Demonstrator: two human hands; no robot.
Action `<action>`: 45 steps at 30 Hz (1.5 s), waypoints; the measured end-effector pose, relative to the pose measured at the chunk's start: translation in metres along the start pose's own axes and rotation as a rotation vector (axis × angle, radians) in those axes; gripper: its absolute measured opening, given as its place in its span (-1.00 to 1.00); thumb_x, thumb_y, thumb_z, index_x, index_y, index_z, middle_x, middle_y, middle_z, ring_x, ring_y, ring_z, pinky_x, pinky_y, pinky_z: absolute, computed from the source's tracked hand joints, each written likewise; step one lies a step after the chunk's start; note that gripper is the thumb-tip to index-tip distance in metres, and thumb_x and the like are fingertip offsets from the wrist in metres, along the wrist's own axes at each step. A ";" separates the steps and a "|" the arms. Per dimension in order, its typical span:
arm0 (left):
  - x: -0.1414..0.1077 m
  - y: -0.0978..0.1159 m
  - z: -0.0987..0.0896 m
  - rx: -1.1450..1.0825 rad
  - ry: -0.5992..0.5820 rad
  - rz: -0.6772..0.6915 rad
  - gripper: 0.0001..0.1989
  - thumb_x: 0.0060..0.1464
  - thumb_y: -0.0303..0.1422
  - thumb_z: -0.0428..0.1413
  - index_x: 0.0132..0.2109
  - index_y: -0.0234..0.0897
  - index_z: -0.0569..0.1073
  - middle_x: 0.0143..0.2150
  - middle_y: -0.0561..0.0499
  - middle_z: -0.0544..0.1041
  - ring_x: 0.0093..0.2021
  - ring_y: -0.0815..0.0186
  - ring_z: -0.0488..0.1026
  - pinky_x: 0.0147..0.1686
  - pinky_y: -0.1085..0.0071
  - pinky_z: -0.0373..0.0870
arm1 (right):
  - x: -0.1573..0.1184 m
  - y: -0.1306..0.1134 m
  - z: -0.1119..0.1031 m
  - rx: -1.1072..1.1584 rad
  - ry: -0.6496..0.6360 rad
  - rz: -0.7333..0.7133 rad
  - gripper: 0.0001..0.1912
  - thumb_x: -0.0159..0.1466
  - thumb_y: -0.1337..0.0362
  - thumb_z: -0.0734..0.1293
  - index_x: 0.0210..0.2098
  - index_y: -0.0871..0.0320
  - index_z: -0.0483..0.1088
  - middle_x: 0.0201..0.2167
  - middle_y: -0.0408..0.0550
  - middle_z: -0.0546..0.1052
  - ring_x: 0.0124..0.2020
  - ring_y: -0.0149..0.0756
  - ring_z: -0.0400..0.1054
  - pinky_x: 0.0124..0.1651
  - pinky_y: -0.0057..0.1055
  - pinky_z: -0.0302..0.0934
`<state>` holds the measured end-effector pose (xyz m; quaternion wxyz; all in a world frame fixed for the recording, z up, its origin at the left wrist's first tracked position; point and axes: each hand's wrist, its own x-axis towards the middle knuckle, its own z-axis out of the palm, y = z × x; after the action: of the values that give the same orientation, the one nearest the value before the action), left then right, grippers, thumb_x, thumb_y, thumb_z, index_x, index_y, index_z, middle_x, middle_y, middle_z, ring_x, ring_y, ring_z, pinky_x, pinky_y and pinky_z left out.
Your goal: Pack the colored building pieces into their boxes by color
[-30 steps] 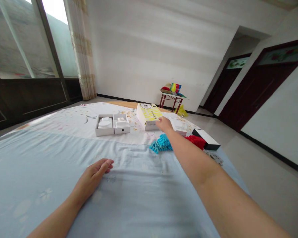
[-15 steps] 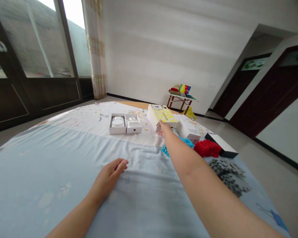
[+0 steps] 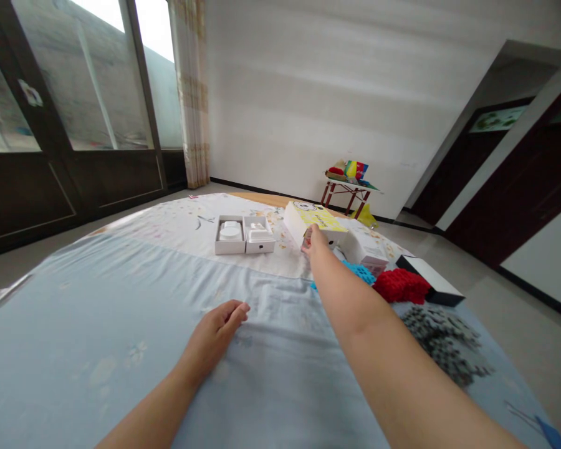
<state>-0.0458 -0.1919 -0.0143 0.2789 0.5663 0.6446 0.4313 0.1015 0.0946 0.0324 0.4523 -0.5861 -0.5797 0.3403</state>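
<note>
My right hand (image 3: 312,240) reaches far across the cloth to the near left corner of a yellow and white box (image 3: 315,215) with a cartoon face on top. Its fingers are bent around that corner; part of the grip is hidden by the hand itself. My left hand (image 3: 224,321) lies on the pale blue cloth, fingers curled together, with nothing visible in it. Beyond it stand two small open white boxes side by side: the left box (image 3: 219,248) has a round white item (image 3: 230,231) inside, and the right box (image 3: 267,247) contains white pieces (image 3: 257,232).
To the right are a plain white box (image 3: 362,243), blue textured material (image 3: 359,272), a bunched red textured item (image 3: 401,287) and a black-and-white box (image 3: 434,280). A small side table (image 3: 350,186) with colourful things stands by the wall.
The view has turned slightly left, so everything sits a little further right. My right hand stays at the box corner, its fingers slightly shifted. My left hand has not visibly moved on the cloth.
</note>
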 end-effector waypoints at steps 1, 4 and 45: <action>0.000 0.000 0.000 -0.001 0.005 0.003 -0.61 0.07 -0.08 -0.12 -0.33 -0.24 0.46 -0.41 0.02 0.51 -0.36 0.25 0.42 -0.31 0.41 0.30 | -0.001 -0.007 -0.002 0.054 0.028 0.014 -0.66 0.22 0.20 0.01 -0.19 0.20 0.29 -0.46 -0.07 0.43 -0.48 -0.36 0.36 -0.49 -0.39 0.34; -0.001 0.002 0.000 0.000 0.010 0.015 -0.62 0.08 -0.10 -0.12 -0.34 -0.24 0.46 -0.41 0.03 0.51 -0.37 0.26 0.41 -0.33 0.43 0.29 | -0.004 -0.028 -0.011 0.257 0.108 0.060 -0.69 0.22 0.24 0.01 -0.12 0.18 0.20 -0.32 -0.05 0.42 -0.34 -0.40 0.36 -0.41 -0.46 0.36; 0.004 -0.010 0.003 -0.231 0.184 -0.038 -0.53 0.03 -0.01 -0.10 -0.38 -0.35 0.46 -0.50 -0.03 0.47 -0.54 0.36 0.36 -0.55 0.47 0.29 | -0.048 -0.028 -0.051 -0.756 -0.012 -0.534 -0.73 0.13 0.17 0.24 -0.21 0.15 0.32 -0.21 0.04 0.33 -0.14 -0.16 0.27 -0.12 -0.34 0.17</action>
<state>-0.0495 -0.1868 -0.0238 0.2899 0.4764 0.6241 0.5473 0.1332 0.0382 0.0707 0.2753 -0.5379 -0.7965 -0.0198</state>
